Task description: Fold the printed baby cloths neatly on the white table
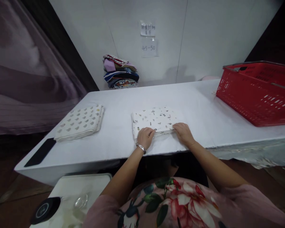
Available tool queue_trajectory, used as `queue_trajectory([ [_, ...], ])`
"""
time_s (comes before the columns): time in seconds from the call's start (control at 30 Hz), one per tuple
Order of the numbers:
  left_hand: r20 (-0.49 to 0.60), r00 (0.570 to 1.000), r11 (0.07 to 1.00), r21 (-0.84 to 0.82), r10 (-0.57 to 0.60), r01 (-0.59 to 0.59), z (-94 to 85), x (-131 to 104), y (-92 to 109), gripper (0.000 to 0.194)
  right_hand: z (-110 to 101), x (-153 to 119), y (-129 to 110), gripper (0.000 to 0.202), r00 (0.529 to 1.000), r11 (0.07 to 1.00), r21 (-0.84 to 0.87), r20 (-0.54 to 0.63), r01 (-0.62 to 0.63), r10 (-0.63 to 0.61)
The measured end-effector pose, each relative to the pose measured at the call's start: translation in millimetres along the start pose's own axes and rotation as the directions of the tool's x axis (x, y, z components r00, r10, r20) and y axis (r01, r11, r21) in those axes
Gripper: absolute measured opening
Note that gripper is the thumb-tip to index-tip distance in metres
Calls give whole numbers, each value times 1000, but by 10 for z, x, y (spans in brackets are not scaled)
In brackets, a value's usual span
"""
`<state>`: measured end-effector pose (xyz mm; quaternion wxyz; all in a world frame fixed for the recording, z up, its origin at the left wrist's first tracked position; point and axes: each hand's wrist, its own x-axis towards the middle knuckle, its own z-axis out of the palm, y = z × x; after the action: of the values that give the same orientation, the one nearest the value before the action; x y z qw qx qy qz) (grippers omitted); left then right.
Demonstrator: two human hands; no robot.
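Observation:
A folded white cloth (154, 118) with small grey and brown prints lies in front of me on the white table. My left hand (145, 138), with a silver bracelet at the wrist, is closed on the cloth's near left edge. At its near right corner, my right hand (183, 133) pinches the same edge between thumb and fingers. Layers of the fold show between the two hands. Farther left rests a second folded cloth (80, 123), white with rows of grey motifs, apart from both hands.
A red plastic basket (256, 91) stands at the table's right end. Against the back wall is a stack of folded fabrics (120, 72). A flat black item (40, 152) lies at the table's left corner. Below left, a pale stool-like surface (85, 183) holds a dark round-topped object (46, 209).

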<state>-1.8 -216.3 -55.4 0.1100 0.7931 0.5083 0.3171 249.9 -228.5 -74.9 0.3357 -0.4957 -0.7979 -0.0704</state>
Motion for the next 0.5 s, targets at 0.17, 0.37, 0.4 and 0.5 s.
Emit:
queue_trajectory([
  [0.17, 38, 996, 996, 12, 82, -83, -51, -49, -45, 11, -17, -12, -7, 25, 999, 998, 50, 42, -24, 22],
  [0.37, -37, 999, 992, 119, 40, -35, -113, -118, -126, 15, -36, -15, -13, 28, 999, 997, 73, 49, -25, 22],
  [0.4, -46, 998, 991, 130, 41, -35, -123, -127, -143, 16, -33, -16, -9, 28, 999, 997, 70, 48, -24, 21],
  [0.5, -50, 997, 989, 136, 64, -57, -144, -147, -185, 15, -14, -7, 8, 25, 999, 999, 45, 35, -15, 14],
])
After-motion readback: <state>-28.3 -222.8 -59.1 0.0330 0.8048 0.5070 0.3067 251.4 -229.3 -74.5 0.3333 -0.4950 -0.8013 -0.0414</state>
